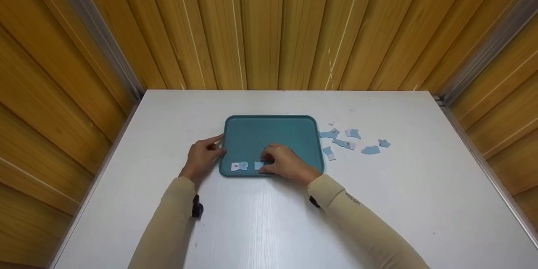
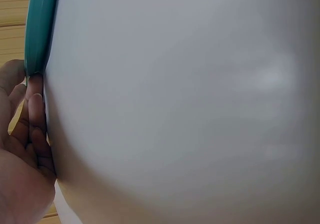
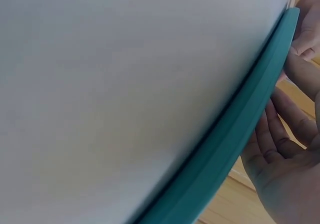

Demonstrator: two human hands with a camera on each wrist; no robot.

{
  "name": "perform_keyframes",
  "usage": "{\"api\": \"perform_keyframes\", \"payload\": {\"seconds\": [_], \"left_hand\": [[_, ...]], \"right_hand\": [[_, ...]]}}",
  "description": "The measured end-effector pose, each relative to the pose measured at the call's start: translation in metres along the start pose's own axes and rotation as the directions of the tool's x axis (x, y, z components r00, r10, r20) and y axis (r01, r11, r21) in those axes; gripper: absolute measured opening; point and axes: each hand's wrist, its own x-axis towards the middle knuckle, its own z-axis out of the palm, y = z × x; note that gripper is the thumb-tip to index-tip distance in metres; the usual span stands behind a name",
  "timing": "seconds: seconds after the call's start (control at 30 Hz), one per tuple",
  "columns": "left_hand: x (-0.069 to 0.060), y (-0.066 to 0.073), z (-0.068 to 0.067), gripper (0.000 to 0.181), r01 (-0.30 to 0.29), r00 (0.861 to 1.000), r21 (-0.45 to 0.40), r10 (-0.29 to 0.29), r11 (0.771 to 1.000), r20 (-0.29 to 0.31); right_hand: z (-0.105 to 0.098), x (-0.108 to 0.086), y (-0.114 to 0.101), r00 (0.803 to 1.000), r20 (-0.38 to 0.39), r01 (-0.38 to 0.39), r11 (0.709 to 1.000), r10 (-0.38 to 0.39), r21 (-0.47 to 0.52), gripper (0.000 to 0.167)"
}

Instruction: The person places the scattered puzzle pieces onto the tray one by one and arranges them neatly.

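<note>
A teal tray (image 1: 269,134) lies on the white table. At its left edge my left hand (image 1: 202,156) grips the rim, thumb on top and other fingers against the outer side; the left wrist view shows that hand (image 2: 25,144) at the tray's rim (image 2: 41,28). My right hand (image 1: 288,163) is over the tray's front part, thumb and fingers pinching a light blue torn paper piece (image 1: 258,165), partly hidden under them. To its left, torn paper pieces (image 1: 239,166) in white and blue lie together on the tray. In the right wrist view the paper is hidden behind the rim.
Several torn blue and white paper pieces (image 1: 345,144) lie scattered on the table (image 1: 399,201) right of the tray; one (image 1: 328,133) touches its right edge. A tiny scrap (image 1: 331,124) lies behind them. Wood-patterned walls (image 1: 269,29) enclose the table's back and sides.
</note>
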Motion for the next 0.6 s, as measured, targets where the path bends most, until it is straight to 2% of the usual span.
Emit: {"api": "perform_keyframes", "payload": {"seconds": [0.33,0.6], "left_hand": [[0.003,-0.003,0.000,0.052,-0.018,1.000,0.021,0.018,1.000,0.002],[0.001,0.001,-0.001,0.053,-0.021,1.000,0.025,0.021,0.999,-0.005]], "right_hand": [[-0.038,-0.017,0.013,0.995,-0.088,-0.031,0.994,0.041,0.107,0.038],[-0.067,-0.042,0.030,0.980,-0.169,-0.098,0.993,0.109,0.072,0.038]]}}
